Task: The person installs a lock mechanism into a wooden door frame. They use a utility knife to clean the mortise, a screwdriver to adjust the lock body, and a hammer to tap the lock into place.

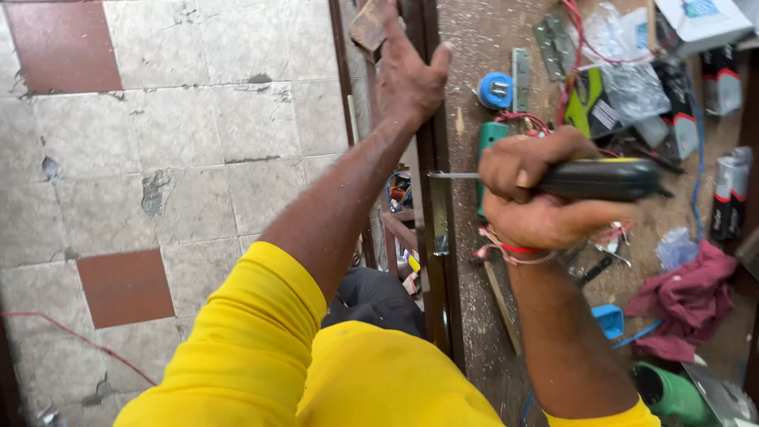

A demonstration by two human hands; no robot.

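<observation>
A carpentry workshop. Right of the hands, a sawdust-strewn bench (474, 47) carries a tape measure (496, 89), hinges (521, 77), wires (581, 39), bags of hardware (632, 87) and a red rag (688, 300). Left of them lies a worn, cracked tile floor (174, 158).

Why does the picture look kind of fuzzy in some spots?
Head view: soft, even daylight with no hard shadows; the right hand and the screwdriver it grips are slightly smeared; the left hand is clearer; the floor tiles look sharp; clutter at the right edge blurs together.
</observation>
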